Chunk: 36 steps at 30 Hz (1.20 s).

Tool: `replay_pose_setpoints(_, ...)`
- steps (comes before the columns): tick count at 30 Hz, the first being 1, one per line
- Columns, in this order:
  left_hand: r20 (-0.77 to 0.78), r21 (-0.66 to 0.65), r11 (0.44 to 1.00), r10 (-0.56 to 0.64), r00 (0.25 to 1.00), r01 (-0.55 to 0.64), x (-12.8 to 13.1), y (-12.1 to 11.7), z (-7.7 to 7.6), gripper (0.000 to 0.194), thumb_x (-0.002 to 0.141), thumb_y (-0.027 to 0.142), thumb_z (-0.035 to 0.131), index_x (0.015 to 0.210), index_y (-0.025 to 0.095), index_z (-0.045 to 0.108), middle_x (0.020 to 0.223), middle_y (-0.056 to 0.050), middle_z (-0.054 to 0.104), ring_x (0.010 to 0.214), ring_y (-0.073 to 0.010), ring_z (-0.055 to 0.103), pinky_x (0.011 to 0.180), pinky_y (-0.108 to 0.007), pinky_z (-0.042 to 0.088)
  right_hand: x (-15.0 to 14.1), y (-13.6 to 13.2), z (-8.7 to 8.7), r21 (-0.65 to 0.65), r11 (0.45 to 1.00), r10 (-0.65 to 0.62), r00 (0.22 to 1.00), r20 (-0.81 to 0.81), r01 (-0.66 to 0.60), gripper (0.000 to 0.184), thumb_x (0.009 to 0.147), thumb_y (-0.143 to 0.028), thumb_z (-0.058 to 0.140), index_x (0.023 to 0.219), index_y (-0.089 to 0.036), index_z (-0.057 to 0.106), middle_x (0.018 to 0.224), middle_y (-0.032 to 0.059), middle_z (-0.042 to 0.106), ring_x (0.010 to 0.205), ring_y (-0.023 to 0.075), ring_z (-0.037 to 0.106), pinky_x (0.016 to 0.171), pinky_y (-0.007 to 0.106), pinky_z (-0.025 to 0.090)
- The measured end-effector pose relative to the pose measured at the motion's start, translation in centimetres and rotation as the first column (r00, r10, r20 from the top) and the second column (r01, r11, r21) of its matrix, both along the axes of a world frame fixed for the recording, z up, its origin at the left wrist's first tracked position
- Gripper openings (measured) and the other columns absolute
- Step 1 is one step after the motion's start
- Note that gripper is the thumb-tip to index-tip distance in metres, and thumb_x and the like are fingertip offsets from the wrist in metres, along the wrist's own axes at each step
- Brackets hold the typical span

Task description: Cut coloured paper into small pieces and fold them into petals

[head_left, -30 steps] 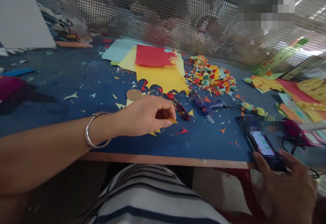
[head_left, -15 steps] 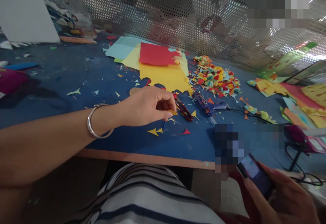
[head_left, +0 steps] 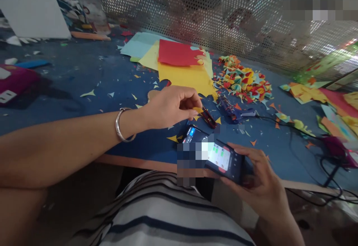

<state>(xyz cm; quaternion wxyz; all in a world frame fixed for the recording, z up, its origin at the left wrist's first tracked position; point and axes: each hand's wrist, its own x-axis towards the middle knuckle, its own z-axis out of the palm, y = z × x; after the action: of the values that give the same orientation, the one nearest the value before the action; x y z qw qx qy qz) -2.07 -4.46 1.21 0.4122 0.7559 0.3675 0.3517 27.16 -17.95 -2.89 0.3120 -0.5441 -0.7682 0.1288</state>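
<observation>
Nearest, past the striped shirt [head_left: 167,216], the R hand [head_left: 258,182] is closed round the phone [head_left: 226,160], fingers on its long sides. Its long axis slants from lower R to upper L, that far end aimed toward the L hand [head_left: 167,106] (part is pixelated, so exact extent unclear). The L hand, narrow in a fingertip pinch, has the yellow paper piece [head_left: 198,109] just beyond the phone; the R hand is well to the right of it. Vs. the earlier frames, the phone's come in from the far R to in front of the body; the pinch is unchanged.

Further out on the desk [head_left: 78,71]: a dark red tool [head_left: 209,119] close by the piece, a corded purple tool [head_left: 228,108], then yellow sheet [head_left: 186,80], paper-shape pile [head_left: 246,82], red sheet [head_left: 179,54] and, at back, mesh screen [head_left: 167,15].
</observation>
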Motion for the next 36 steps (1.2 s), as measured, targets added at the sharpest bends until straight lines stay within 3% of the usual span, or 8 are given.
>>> replay_pose_setpoints(5,0.085,0.037,0.993,0.106,0.991,-0.11,-0.6,0.9,-0.4,0.013,0.082,0.02,0.073,0.093,0.016,0.067,0.079,-0.005,0.074,0.074,-0.0148,0.072,0.072,-0.028,0.058,-1.0,1.4,0.0,0.103,0.991,0.073,0.988,0.135,-0.087,0.055,0.081,-0.032,0.08,0.128,-0.024,0.052,0.128,0.0128,0.07,0.115,0.0303,0.066,0.097,0.053,0.055)
replay_pose_setpoints(20,0.093,0.021,0.996,0.082,0.992,-0.084,-0.3,1.3,-1.1,0.015,0.082,0.021,0.074,0.094,0.018,0.067,0.078,-0.003,0.072,0.073,-0.0143,0.071,0.073,-0.029,0.058,-1.7,1.2,0.2,0.18,0.973,0.114,0.98,0.163,-0.144,0.045,0.083,-0.031,0.079,0.12,-0.021,0.055,0.13,0.0154,0.069,0.114,0.0311,0.063,0.095,0.05,0.052)
replay_pose_setpoints(29,-0.045,0.097,0.99,0.11,0.993,-0.105,-0.3,0.1,0.1,0.014,0.082,0.024,0.074,0.095,0.019,0.07,0.084,-0.002,0.073,0.075,-0.0126,0.068,0.073,-0.026,0.056,-1.5,1.2,-0.1,0.207,0.966,0.121,0.977,0.173,-0.156,0.041,0.082,-0.031,0.079,0.115,-0.021,0.057,0.13,0.0171,0.069,0.112,0.0325,0.064,0.092,0.053,0.053)
replay_pose_setpoints(36,0.116,-0.05,0.99,0.135,0.984,-0.129,-0.9,0.8,0.3,0.017,0.081,0.024,0.077,0.095,0.019,0.068,0.081,-0.004,0.075,0.079,-0.0179,0.074,0.076,-0.032,0.06,-1.5,1.3,0.0,0.223,0.961,0.125,0.974,0.188,-0.166,0.037,0.082,-0.029,0.078,0.113,-0.022,0.059,0.131,0.0155,0.069,0.111,0.0324,0.065,0.092,0.052,0.053)
